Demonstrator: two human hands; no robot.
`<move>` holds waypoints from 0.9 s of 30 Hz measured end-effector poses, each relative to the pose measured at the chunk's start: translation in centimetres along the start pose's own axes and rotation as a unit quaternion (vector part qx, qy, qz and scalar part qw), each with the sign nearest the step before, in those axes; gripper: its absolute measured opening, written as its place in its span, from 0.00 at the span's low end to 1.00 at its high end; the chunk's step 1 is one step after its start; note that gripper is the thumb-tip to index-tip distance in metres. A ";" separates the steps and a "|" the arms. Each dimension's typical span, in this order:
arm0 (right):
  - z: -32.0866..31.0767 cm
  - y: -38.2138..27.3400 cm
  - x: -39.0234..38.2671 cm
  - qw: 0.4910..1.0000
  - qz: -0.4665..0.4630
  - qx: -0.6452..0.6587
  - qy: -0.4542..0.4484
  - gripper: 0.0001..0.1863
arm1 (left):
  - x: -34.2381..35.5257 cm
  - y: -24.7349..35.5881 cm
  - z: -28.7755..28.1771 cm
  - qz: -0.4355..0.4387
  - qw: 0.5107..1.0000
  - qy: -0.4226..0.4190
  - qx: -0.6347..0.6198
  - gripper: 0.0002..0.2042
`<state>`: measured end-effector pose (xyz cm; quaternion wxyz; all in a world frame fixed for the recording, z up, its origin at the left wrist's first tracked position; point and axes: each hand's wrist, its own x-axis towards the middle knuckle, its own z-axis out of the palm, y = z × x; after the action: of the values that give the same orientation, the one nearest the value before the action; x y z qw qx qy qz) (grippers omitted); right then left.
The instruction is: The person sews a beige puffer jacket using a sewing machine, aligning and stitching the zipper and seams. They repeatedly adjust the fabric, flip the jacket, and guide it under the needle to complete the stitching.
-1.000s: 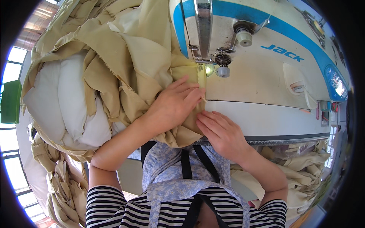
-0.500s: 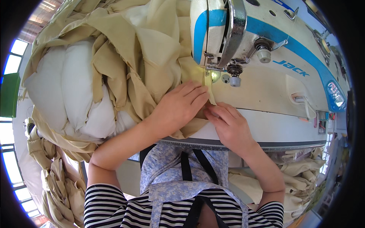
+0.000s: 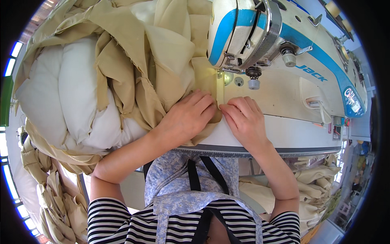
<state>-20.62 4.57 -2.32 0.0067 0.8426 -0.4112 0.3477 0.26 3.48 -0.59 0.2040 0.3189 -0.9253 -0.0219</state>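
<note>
I see my left hand (image 3: 185,118) lying flat on the tan cloth (image 3: 162,73), with its fingers (image 3: 203,103) spread out and pressing down, not curled around anything. My right hand (image 3: 243,120) rests just beside it on the white table (image 3: 300,132), and its fingers (image 3: 229,112) touch the edge of the cloth, flat and pinching nothing that I can see. The two hands almost meet at the fingertips. The strip of cloth they press runs straight up from them to the needle part of the sewing machine (image 3: 280,49), which is white with blue stripes. So the cloth edge sits right below the machine's head, lit by a small yellow light there. A big pile of the same tan cloth spreads away from the machine on the side of my left hand, and it is heaped over a puffy white cushion (image 3: 69,93). More tan cloth hangs down below the table edge on both sides. Close to me, below the table, I can see a blue flowery apron (image 3: 191,183) with dark straps over a black and white striped shirt (image 3: 122,223).
</note>
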 end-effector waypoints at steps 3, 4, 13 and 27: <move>-0.1 0.0 0.0 1.000 0.013 -0.002 -0.014 0.08 | 0.0 -0.1 0.2 -0.045 0.998 -0.013 -0.032 0.18; -0.2 -0.1 0.1 1.000 0.021 0.002 -0.022 0.08 | 0.1 -0.1 0.2 -0.032 0.999 0.000 -0.023 0.18; 0.1 -0.3 1.6 0.978 0.194 0.048 -0.064 0.08 | -0.1 -0.7 0.4 -0.008 1.000 0.013 -0.017 0.20; 0.0 -0.3 1.3 0.989 0.136 0.021 -0.051 0.06 | -0.1 -0.4 0.3 -0.003 1.000 0.013 -0.005 0.18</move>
<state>-19.81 3.87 -1.47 -0.0789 0.7956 -0.5143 0.3103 0.37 3.20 -0.98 0.2176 0.3208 -0.9215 -0.0227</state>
